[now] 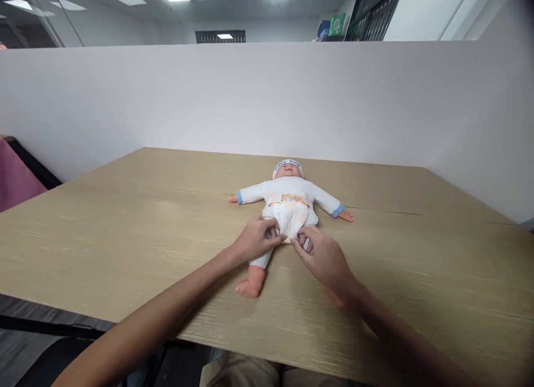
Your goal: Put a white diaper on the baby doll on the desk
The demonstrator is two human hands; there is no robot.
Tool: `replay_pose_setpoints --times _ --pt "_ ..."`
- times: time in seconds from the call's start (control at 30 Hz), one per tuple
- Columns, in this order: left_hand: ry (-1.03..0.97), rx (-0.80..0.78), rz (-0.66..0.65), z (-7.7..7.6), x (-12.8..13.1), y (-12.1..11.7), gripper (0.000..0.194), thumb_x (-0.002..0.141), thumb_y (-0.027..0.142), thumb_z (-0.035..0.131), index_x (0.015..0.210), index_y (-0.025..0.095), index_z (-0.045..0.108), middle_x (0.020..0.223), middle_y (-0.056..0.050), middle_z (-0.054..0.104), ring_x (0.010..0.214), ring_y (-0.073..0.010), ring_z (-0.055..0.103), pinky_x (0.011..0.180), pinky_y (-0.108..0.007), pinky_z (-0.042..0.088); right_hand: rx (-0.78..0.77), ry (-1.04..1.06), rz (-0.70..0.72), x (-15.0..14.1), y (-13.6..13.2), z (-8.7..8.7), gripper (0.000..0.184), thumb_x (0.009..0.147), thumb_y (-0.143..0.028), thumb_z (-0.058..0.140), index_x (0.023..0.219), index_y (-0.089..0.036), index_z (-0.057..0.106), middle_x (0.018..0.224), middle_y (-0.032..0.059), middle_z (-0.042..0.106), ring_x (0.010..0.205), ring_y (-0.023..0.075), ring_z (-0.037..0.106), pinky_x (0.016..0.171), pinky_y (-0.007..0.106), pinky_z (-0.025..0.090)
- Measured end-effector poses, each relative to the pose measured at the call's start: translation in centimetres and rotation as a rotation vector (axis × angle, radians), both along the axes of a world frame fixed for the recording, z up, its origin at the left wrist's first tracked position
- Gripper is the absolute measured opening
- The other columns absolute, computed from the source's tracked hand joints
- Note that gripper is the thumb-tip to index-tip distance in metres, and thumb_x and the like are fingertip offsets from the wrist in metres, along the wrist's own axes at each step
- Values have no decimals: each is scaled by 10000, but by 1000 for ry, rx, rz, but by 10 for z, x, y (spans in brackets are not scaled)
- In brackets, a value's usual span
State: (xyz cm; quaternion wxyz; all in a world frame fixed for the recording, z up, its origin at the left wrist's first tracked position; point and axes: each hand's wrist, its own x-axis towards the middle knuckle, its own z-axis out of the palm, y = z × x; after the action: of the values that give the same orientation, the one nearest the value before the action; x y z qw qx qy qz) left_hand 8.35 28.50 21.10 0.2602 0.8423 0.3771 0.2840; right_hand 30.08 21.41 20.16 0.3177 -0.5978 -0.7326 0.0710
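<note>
A baby doll (292, 184) lies on its back on the table, arms spread and head away from me. It wears a white long-sleeved outfit with blue cuffs and a white printed headband (287, 163). A white diaper (289, 216) covers its hips over the clothes. My left hand (259, 238) pinches the diaper's lower edge at the doll's leg on my left. On the other side, my right hand (320, 252) has its fingers closed on the same lower edge. My right hand and forearm hide most of the doll's leg there; a bare foot (249, 284) shows on the left.
The wooden table (104, 237) spreads wide around the doll. A pale partition (250, 98) stands behind it and along the right side. Something pink (19, 175) with a black edge is at the far left. My lap (237, 371) is under the front edge.
</note>
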Motion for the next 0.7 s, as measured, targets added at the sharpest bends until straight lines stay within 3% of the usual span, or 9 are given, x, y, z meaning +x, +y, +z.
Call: replay_pose_setpoints --times 0.13,0.27,0.4,0.47,0.57,0.63,0.7 --pt "-49 27 -8 -1 -3 -3 342 1000 443 716 769 247 557 818 -23 689 908 -269 569 907 -406 429 23 62 8 1 -4 -8 152 1034 -364 636 992 -225 683 1051 39 724 664 164 626 691 334 455" --pt "-93 92 -26 -5 -5 -6 255 1020 460 707 909 240 642 1133 -72 689 1072 -284 605 995 -428 452 23 80 -4 -1 -7 -9 188 1030 -407 638 1056 -229 695 1267 83 702 702 164 643 709 345 511" --pt "-119 121 -4 -6 -5 -7 157 1023 384 706 982 238 663 1336 -89 661 1201 -302 585 1069 -447 436 -53 261 52 -1 -10 2 245 1024 -456 622 1043 -224 697 1237 99 724 840 204 701 733 337 557" --pt "-100 111 -22 -4 -4 -7 157 1033 374 685 967 237 648 1286 -76 690 1148 -298 572 1046 -453 426 -131 318 66 -1 -9 7 271 1013 -482 622 1061 -225 694 1133 85 752 876 220 721 750 337 564" --pt "-91 39 -37 -3 -4 -5 209 1028 400 678 919 240 598 1014 -44 669 1017 -281 545 953 -430 425 -206 342 13 0 -6 9 309 976 -527 660 1066 -232 673 866 30 739 725 215 691 684 333 519" --pt "-148 -41 8 -4 -5 -3 228 985 417 733 954 242 589 936 -19 606 956 -260 532 884 -396 424 -177 381 -43 1 -3 6 329 948 -543 689 1063 -239 636 746 -11 691 632 199 641 645 322 475" --pt "-278 -162 28 -7 -5 0 300 936 427 796 1035 246 578 942 2 585 903 -226 529 825 -359 421 -117 437 -90 4 0 2 360 924 -553 713 1065 -247 587 773 -18 708 601 180 606 635 313 455"
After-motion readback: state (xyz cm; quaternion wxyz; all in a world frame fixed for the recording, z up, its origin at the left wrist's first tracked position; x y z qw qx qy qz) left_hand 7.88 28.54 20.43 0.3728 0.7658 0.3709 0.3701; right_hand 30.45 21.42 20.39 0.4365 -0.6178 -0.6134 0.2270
